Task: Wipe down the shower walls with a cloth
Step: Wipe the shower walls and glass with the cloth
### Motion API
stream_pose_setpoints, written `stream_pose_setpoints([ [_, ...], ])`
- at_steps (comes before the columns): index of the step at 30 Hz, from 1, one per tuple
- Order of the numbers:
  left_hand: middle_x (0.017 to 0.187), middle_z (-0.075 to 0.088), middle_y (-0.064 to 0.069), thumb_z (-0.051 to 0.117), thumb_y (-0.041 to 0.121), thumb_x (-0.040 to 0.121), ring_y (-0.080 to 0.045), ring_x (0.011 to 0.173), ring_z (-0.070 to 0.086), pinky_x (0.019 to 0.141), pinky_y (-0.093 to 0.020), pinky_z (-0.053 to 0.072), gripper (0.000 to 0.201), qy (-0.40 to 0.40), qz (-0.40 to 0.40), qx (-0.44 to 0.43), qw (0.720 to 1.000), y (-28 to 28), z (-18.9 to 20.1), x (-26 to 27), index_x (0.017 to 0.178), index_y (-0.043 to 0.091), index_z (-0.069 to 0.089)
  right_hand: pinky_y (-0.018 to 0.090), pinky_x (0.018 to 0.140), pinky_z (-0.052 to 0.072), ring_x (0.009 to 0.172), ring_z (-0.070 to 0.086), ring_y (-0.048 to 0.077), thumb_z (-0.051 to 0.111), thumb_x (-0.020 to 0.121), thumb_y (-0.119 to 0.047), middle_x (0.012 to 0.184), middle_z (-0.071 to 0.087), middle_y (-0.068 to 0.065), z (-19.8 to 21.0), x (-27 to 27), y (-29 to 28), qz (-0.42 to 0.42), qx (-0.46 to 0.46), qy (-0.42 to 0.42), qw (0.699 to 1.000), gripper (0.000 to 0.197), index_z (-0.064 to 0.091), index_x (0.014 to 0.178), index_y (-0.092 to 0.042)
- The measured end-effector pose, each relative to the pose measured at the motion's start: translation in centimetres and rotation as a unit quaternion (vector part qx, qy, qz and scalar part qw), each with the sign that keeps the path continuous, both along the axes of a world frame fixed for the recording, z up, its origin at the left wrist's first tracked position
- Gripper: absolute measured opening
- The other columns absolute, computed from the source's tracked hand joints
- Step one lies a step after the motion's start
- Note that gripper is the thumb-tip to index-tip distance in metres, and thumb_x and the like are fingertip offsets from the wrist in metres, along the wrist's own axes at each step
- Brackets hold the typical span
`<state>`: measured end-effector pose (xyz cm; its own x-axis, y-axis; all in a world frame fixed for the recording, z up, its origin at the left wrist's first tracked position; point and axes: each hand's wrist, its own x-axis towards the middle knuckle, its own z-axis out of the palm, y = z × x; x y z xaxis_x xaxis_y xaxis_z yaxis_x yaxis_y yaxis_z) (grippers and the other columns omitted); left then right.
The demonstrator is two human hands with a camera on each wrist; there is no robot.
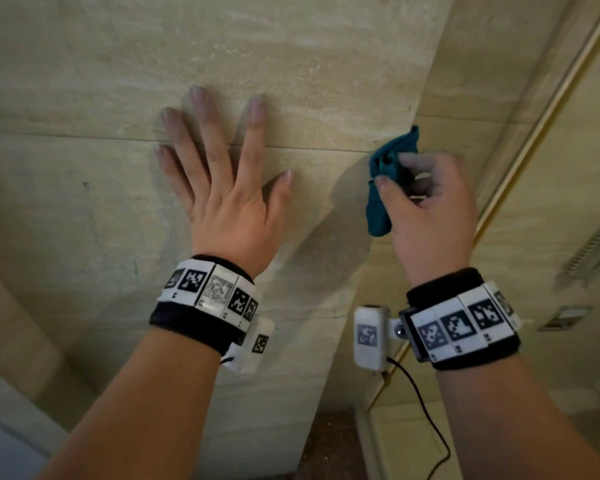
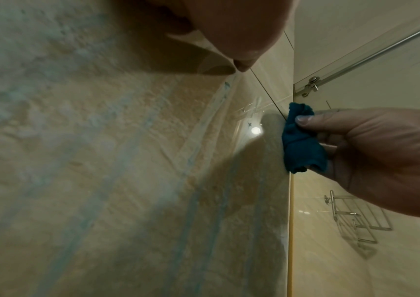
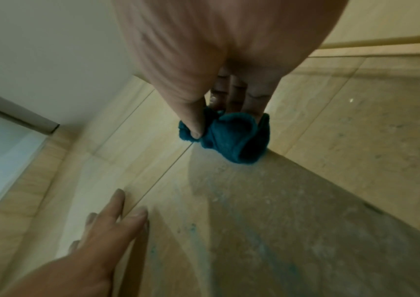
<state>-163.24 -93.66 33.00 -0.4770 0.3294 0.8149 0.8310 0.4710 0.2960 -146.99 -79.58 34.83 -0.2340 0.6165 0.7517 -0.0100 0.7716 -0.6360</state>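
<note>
Pressing flat on one beige stone-look tiled shower wall (image 1: 291,64): one left hand (image 1: 227,206), five fingers straight and spread, palm to the tile, holding nothing

Pinched at the wall's outer corner: one small crumpled teal terry cloth (image 1: 383,188), bunched between thumb and curled fingers of one right hand (image 1: 430,216), cloth touching the tile edge just below a horizontal grout line; same cloth (image 2: 301,144) seen from the left wrist against the corner, and again (image 3: 232,138) from the right wrist under the thumb tip

Worn: two black wristbands with white square-coded marker blocks, one on the left wrist (image 1: 205,303), one on the right (image 1: 465,320); one thin black cable (image 1: 426,410) hanging from the right unit

Mounted beyond the corner: one chrome wire rack (image 2: 356,219) on the adjoining pale tile; one metal rail with bracket (image 2: 310,84) on a glass panel

Marked on the wall: several faint bluish streaks, count unclear
</note>
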Motion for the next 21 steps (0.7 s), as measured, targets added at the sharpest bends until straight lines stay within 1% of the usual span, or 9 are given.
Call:
stream_pose_setpoints([
  [4,0.170,-0.008,-0.029,0.037,0.057,0.109,-0.056,0.153,-0.012,0.121,-0.070,-0.008,0.072,-0.002,-0.011,-0.003,1.000,-0.2,0.0,0.0,0.167,0.028,0.007,0.015,0.073,0.053,0.091,0.065,0.014,0.078,0.087,-0.018,0.131,0.051,0.002,0.6,-0.3,-0.8,-0.021,0.029,-0.002,0.999,0.050,0.049,0.121,-0.039],
  [6,0.169,-0.007,-0.029,0.036,0.057,0.109,-0.056,0.153,-0.011,0.121,-0.070,-0.009,0.071,0.001,-0.011,-0.005,1.000,-0.2,0.0,0.0,0.167,0.028,0.008,0.018,0.080,0.055,0.097,0.066,0.020,0.078,0.086,-0.014,0.135,0.045,0.001,0.6,-0.5,-1.1,-0.019,0.041,0.009,0.999,0.047,0.055,0.122,-0.035],
  [8,0.169,-0.006,-0.030,0.037,0.057,0.109,-0.057,0.153,-0.010,0.122,-0.070,-0.009,0.071,0.003,-0.009,-0.006,1.000,-0.2,0.0,0.0,0.167,0.027,0.008,0.025,0.090,0.056,0.105,0.064,0.021,0.077,0.087,-0.012,0.134,0.044,-0.002,0.4,-0.7,-1.3,-0.012,0.062,0.019,0.998,0.040,0.063,0.121,-0.026],
  [10,0.169,-0.004,-0.030,0.038,0.057,0.109,-0.057,0.153,-0.009,0.122,-0.070,-0.007,0.072,0.007,-0.006,-0.004,1.000,-0.2,-0.1,-0.1,0.167,0.027,0.010,0.023,0.090,0.053,0.106,0.062,0.014,0.076,0.088,-0.013,0.129,0.051,-0.004,0.2,-0.9,-1.3,-0.005,0.070,0.016,0.997,0.037,0.063,0.121,-0.024],
  [12,0.169,-0.003,-0.031,0.037,0.058,0.109,-0.058,0.153,-0.008,0.121,-0.071,-0.007,0.072,0.011,-0.003,-0.004,1.000,-0.2,-0.1,-0.1,0.167,0.026,0.010,0.018,0.083,0.051,0.099,0.062,0.006,0.076,0.089,-0.014,0.121,0.060,-0.005,0.1,-1.0,-1.4,0.008,0.050,0.016,0.999,0.040,0.057,0.120,-0.029],
  [16,0.169,-0.003,-0.032,0.037,0.058,0.108,-0.058,0.153,-0.008,0.121,-0.071,-0.007,0.072,0.008,0.000,-0.006,1.000,-0.1,-0.1,0.0,0.167,0.026,0.011,0.016,0.080,0.052,0.096,0.065,0.004,0.077,0.088,-0.009,0.111,0.067,-0.007,-0.9,-1.0,-1.6,0.057,0.005,0.017,0.998,0.038,0.054,0.110,-0.028],
  [18,0.169,-0.003,-0.033,0.037,0.058,0.109,-0.059,0.152,-0.007,0.121,-0.071,-0.007,0.072,0.010,-0.002,-0.004,1.000,-0.1,-0.1,0.1,0.167,0.024,0.012,0.017,0.080,0.052,0.097,0.065,0.002,0.077,0.088,-0.010,0.110,0.066,-0.010,-2.4,-0.8,-1.5,0.073,-0.002,-0.023,0.997,0.036,0.055,0.108,-0.029],
  [20,0.168,-0.002,-0.034,0.037,0.057,0.109,-0.060,0.152,-0.007,0.121,-0.072,-0.007,0.071,0.012,-0.004,-0.001,1.000,0.0,-0.1,0.1,0.167,0.023,0.013,0.016,0.081,0.051,0.097,0.062,-0.002,0.077,0.088,-0.013,0.108,0.064,-0.020,-4.6,-0.5,-1.5,0.084,-0.011,-0.080,0.993,0.035,0.057,0.108,-0.034],
  [21,0.168,-0.002,-0.034,0.037,0.056,0.109,-0.060,0.152,-0.007,0.121,-0.072,-0.007,0.071,0.010,-0.004,0.000,1.000,0.0,-0.1,0.1,0.167,0.023,0.013,0.013,0.080,0.049,0.096,0.060,-0.006,0.078,0.088,-0.015,0.105,0.062,-0.026,-5.9,-0.4,-1.5,0.081,-0.011,-0.112,0.990,0.036,0.057,0.107,-0.037],
])
